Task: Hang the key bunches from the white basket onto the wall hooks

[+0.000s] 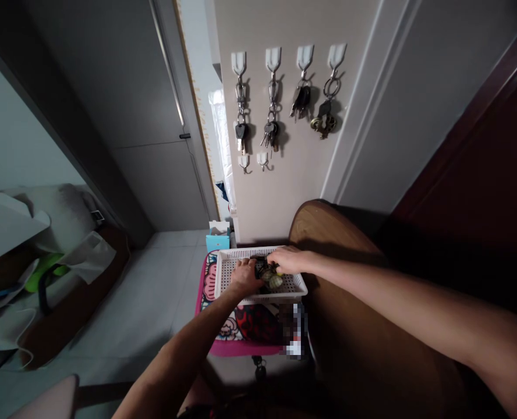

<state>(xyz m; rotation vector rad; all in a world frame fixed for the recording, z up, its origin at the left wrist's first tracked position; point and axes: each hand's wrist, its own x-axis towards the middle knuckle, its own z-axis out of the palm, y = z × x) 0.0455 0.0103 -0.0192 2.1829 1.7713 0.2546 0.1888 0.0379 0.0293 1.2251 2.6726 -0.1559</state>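
Observation:
A white perforated plastic basket [224,273] sits on a flower-patterned surface with a pink edge. My left hand [244,278] reaches into its left half, with the fingers curled against a dark bundle. From the right, my right hand [288,260] comes over the far rim, and its fingers are bent onto the same bundle. Between the hands lie small dark items with a pale greenish-yellow piece [274,281]; they look like keys with a fob, though the dim light blurs them. The fingertips of both hands are partly hidden.
Four white wall hooks hold key bunches [241,131], [301,100]; two smaller hooks [262,160] hang below. A brown wooden board [323,233] leans at the right. A blue box [218,238] stands behind the basket. Bags and a green item [44,270] lie left.

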